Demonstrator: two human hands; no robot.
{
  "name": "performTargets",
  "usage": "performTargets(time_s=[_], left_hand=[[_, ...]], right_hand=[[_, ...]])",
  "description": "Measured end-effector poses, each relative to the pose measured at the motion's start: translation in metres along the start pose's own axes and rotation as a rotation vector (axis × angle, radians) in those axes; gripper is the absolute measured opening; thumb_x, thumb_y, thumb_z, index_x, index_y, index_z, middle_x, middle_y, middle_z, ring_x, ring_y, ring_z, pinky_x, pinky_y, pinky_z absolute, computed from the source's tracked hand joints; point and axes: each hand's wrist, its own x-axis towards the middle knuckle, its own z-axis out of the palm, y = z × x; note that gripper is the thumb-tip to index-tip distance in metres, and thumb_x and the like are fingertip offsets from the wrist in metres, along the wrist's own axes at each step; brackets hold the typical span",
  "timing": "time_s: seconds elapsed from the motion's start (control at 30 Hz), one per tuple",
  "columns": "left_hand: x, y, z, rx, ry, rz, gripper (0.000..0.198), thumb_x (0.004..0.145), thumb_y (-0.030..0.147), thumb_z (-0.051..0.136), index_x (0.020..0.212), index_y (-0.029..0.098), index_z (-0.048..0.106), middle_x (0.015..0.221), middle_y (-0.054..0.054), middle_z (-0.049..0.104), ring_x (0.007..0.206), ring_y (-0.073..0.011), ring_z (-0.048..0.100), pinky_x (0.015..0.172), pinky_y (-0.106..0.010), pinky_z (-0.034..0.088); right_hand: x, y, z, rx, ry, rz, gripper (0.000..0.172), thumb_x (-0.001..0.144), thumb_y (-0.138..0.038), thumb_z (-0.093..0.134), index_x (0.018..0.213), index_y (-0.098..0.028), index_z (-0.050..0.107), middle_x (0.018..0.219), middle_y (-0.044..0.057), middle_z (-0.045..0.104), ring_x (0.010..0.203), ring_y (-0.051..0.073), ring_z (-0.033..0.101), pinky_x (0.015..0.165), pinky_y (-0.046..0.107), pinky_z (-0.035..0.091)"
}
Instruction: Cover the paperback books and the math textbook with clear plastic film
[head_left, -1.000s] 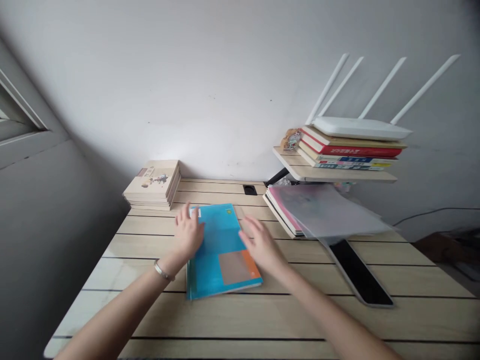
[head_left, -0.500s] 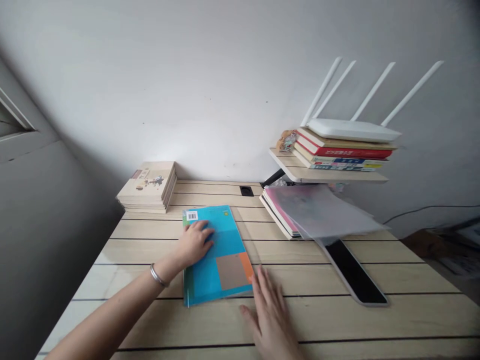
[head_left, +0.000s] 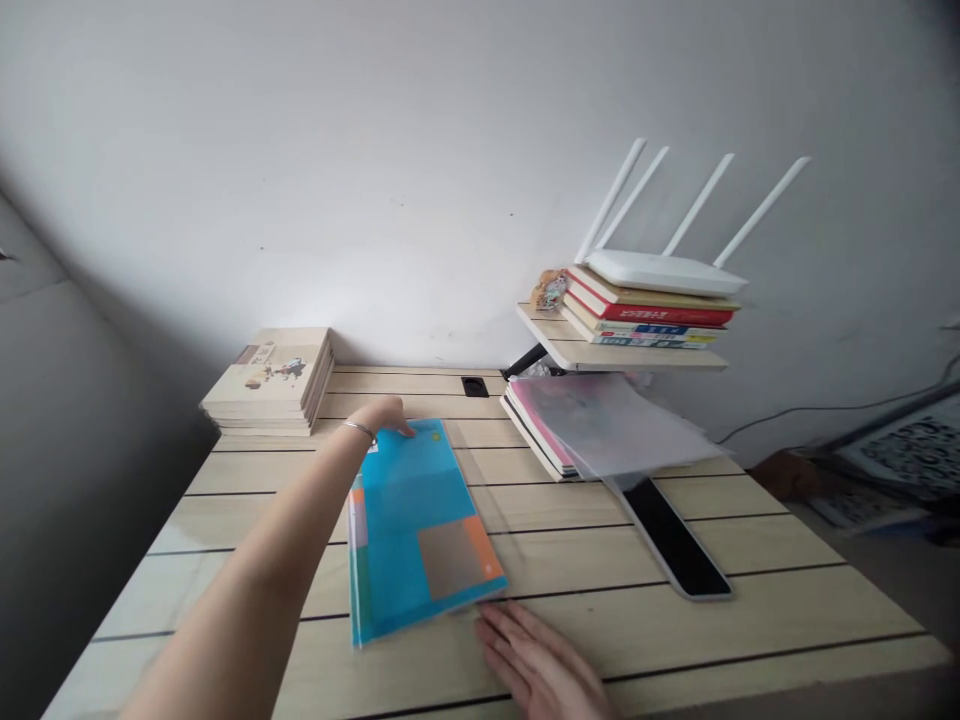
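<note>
A blue book (head_left: 405, 500) with a grey-brown and orange block and a clear plastic cover is on the slatted wooden table, its near edge tilted toward me. My left hand (head_left: 386, 412), a silver bangle on its wrist, grips the book's far edge with the thumb over the cover; the other fingers are hidden behind. By the near right corner, my right hand (head_left: 536, 655) is turned on its side with fingers stretched out. Its fingertips are close to the corner; whether they touch it I cannot tell.
A stack of beige books (head_left: 274, 375) stands at the back left. On the right, a raised shelf (head_left: 630, 355) bears books and a white router (head_left: 664, 270). Below lie a translucent folder (head_left: 622, 420) on notebooks and a black phone-like slab (head_left: 679, 540). A socket (head_left: 475, 386) is set near the wall.
My left hand has gone from lying on the cover to the book's far edge. The book has tilted, showing its spine. My right hand has dropped slightly and rolled onto its side.
</note>
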Motion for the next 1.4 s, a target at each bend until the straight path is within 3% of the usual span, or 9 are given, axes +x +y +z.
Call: performTargets(time_s=[0.13, 0.37, 0.53, 0.63, 0.7, 0.87, 1.03, 1.23, 1.4], left_hand=[[-0.009, -0.004, -0.007, -0.107, 0.012, -0.002, 0.036, 0.032, 0.008, 0.082, 0.043, 0.021, 0.051, 0.044, -0.004, 0.054, 0.076, -0.0354, 0.062, 0.066, -0.038, 0.047], [-0.057, -0.022, -0.036, -0.346, 0.068, 0.099, 0.030, 0.047, 0.030, 0.082, 0.055, 0.018, 0.056, 0.051, 0.000, 0.055, 0.054, -0.0188, 0.055, 0.052, -0.027, 0.040], [-0.093, -0.029, -0.047, -0.775, 0.112, 0.270, 0.040, 0.058, 0.046, 0.076, 0.070, 0.018, 0.050, 0.059, 0.003, 0.052, 0.050, -0.0102, 0.049, 0.048, -0.022, 0.038], [-0.102, -0.029, -0.044, -1.011, 0.207, 0.350, 0.045, 0.056, 0.048, 0.077, 0.070, 0.019, 0.044, 0.063, 0.005, 0.050, 0.053, -0.0081, 0.048, 0.050, -0.021, 0.040], [-0.102, -0.029, -0.040, -1.055, 0.287, 0.275, 0.047, 0.056, 0.048, 0.077, 0.069, 0.020, 0.041, 0.064, 0.005, 0.049, 0.055, -0.0076, 0.048, 0.053, -0.020, 0.042], [-0.091, -0.041, -0.026, -0.997, 0.368, -0.038, 0.045, 0.059, 0.048, 0.076, 0.071, 0.020, 0.042, 0.062, 0.003, 0.051, 0.055, -0.0109, 0.052, 0.053, -0.025, 0.045], [-0.079, -0.063, -0.009, -0.803, 0.397, -0.282, 0.037, 0.061, 0.034, 0.077, 0.081, 0.016, 0.051, 0.068, -0.006, 0.061, 0.068, -0.0233, 0.063, 0.059, -0.035, 0.049], [-0.066, -0.070, -0.003, -0.539, 0.526, -0.324, 0.036, 0.058, 0.022, 0.075, 0.089, 0.016, 0.057, 0.097, -0.017, 0.066, 0.106, -0.0332, 0.059, 0.081, -0.038, 0.046], [-0.051, -0.060, -0.007, -0.420, 0.591, -0.330, 0.024, 0.061, 0.019, 0.070, 0.081, 0.015, 0.057, 0.108, -0.022, 0.061, 0.113, -0.0379, 0.054, 0.087, -0.043, 0.042]], right_hand=[[0.003, -0.014, 0.017, 0.025, -0.011, 0.073, 0.038, 0.051, -0.039, 0.085, 0.081, -0.020, 0.073, 0.095, 0.008, 0.074, 0.100, 0.027, 0.066, 0.097, 0.039, 0.047], [0.019, -0.030, 0.033, -0.077, -0.052, 0.002, 0.027, 0.057, -0.034, 0.084, 0.074, -0.019, 0.069, 0.077, 0.002, 0.070, 0.074, 0.016, 0.064, 0.072, 0.028, 0.053], [0.052, -0.071, 0.039, -0.287, 0.041, -0.271, 0.032, 0.057, -0.035, 0.081, 0.082, -0.021, 0.066, 0.079, 0.000, 0.068, 0.062, 0.015, 0.058, 0.050, 0.026, 0.045], [0.077, -0.114, 0.054, -0.503, 0.089, -0.541, 0.037, 0.062, -0.043, 0.076, 0.090, -0.020, 0.065, 0.090, 0.006, 0.070, 0.079, 0.022, 0.062, 0.059, 0.030, 0.048], [0.094, -0.140, 0.067, -0.544, 0.050, -0.645, 0.039, 0.062, -0.042, 0.075, 0.092, -0.020, 0.064, 0.095, 0.008, 0.070, 0.093, 0.026, 0.062, 0.072, 0.034, 0.050], [0.143, -0.169, 0.088, -0.589, -0.100, -0.529, 0.041, 0.067, -0.042, 0.070, 0.102, -0.021, 0.063, 0.099, 0.008, 0.071, 0.092, 0.026, 0.065, 0.070, 0.035, 0.052], [0.197, -0.158, 0.098, -0.847, 0.020, -0.551, 0.032, 0.063, -0.036, 0.073, 0.088, -0.017, 0.066, 0.089, 0.007, 0.070, 0.090, 0.024, 0.065, 0.076, 0.033, 0.050], [0.235, -0.135, 0.108, -0.940, 0.137, -0.549, 0.047, 0.053, -0.022, 0.077, 0.098, -0.017, 0.062, 0.091, 0.008, 0.069, 0.080, 0.022, 0.065, 0.070, 0.033, 0.050], [0.242, -0.130, 0.108, -0.941, 0.138, -0.620, 0.034, 0.059, -0.017, 0.069, 0.092, -0.019, 0.063, 0.093, 0.006, 0.070, 0.084, 0.019, 0.065, 0.076, 0.031, 0.049]])
